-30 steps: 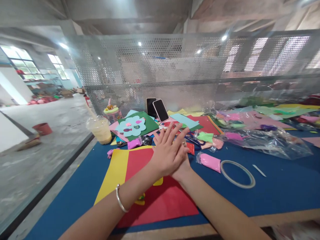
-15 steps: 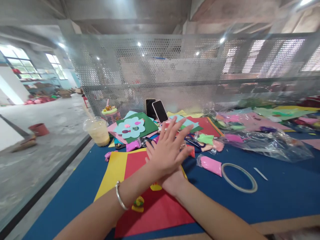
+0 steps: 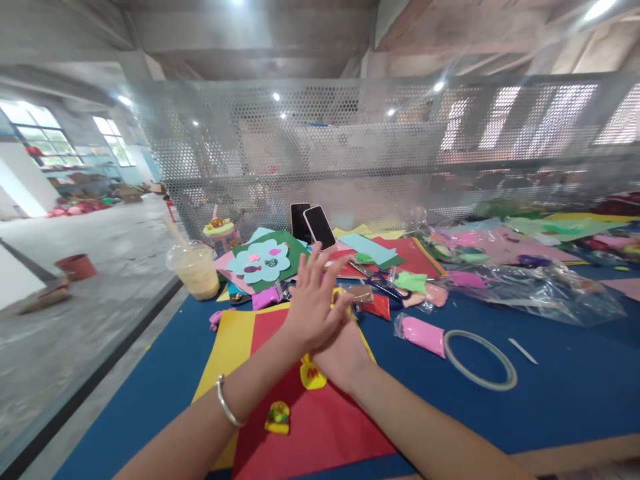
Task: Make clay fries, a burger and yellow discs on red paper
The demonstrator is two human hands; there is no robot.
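My left hand [image 3: 316, 310], with a silver bangle on its wrist, lies across my right hand [image 3: 345, 357], palm against palm. The left fingers are stretched out and somewhat spread. My right hand is flat underneath, its fingers mostly covered; anything between the palms is hidden. Both hands are over a red sheet [image 3: 320, 433] that lies on a yellow sheet [image 3: 233, 340]. Just below the hands, a yellow clay piece with a red mark [image 3: 313, 375] sits on the red sheet. Lower left of it is a small yellow-and-green clay burger shape [image 3: 278, 418].
Left stands a plastic drink cup [image 3: 196, 272]. Behind are a light-blue cloud cutout [image 3: 263, 261], two phones [image 3: 320, 227] and scissors [image 3: 387, 283]. To the right lie a pink clay packet [image 3: 423, 335], a tape roll [image 3: 450, 360] and a clear plastic bag [image 3: 560, 293]. A perforated metal screen [image 3: 350, 147] rises behind.
My left hand has slid back and to the left across the right palm, uncovering the yellow piece with the red mark. The view has tilted slightly upward.
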